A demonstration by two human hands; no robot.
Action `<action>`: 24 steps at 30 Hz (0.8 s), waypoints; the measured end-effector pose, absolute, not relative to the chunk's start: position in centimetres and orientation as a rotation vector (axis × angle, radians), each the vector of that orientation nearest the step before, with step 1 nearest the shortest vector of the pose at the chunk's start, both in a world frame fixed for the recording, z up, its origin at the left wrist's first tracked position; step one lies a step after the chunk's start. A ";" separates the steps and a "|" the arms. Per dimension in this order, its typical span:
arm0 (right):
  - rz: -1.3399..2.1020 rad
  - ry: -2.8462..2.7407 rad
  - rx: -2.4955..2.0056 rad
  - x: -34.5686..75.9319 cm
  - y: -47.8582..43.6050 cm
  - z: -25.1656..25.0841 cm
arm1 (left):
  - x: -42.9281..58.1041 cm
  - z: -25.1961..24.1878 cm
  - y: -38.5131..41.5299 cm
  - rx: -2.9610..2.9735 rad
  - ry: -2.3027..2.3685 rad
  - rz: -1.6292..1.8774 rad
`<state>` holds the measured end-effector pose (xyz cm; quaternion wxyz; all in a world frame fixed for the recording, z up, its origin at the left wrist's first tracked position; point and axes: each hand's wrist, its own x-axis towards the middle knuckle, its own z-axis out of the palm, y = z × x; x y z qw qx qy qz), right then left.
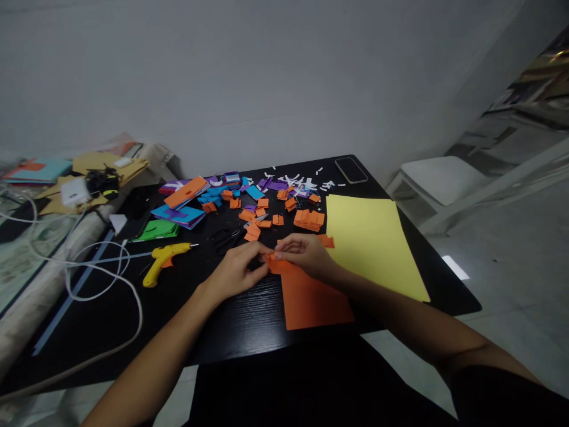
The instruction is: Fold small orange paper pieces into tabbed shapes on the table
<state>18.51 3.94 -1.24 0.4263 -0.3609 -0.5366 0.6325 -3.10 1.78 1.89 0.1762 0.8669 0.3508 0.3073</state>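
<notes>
My left hand (240, 267) and my right hand (302, 254) meet over the black table, both closed on a small folded piece of orange paper (274, 263). Thumbs and fingertips pinch it from either side. Below my right hand lies a larger orange sheet (311, 302), partly covered by my wrist. Just beyond the hands are several small folded orange paper pieces (252, 231) and a stack of them (309, 220). A pair of scissors (226, 238) with dark handles lies near my left hand, its blades partly hidden among the paper pieces.
Yellow sheets (373, 243) lie at the right, a phone (351, 170) behind them. To the left are a yellow glue gun (166, 261), a white cable (140, 320) and coloured paper stacks (178, 214). White scraps (302, 182) litter the back. A white chair (435, 181) stands right.
</notes>
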 end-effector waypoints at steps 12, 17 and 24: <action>1.530 -1.314 -0.906 18.3 3.5 -0.9 | -3.0 2.0 1.7 2.477 0.968 0.933; 1.560 -1.329 -0.906 18.3 3.8 -1.3 | -2.9 1.9 1.7 2.444 0.979 0.935; 1.613 -1.419 -0.872 18.4 4.1 -1.9 | -2.6 1.8 1.6 2.401 0.942 0.856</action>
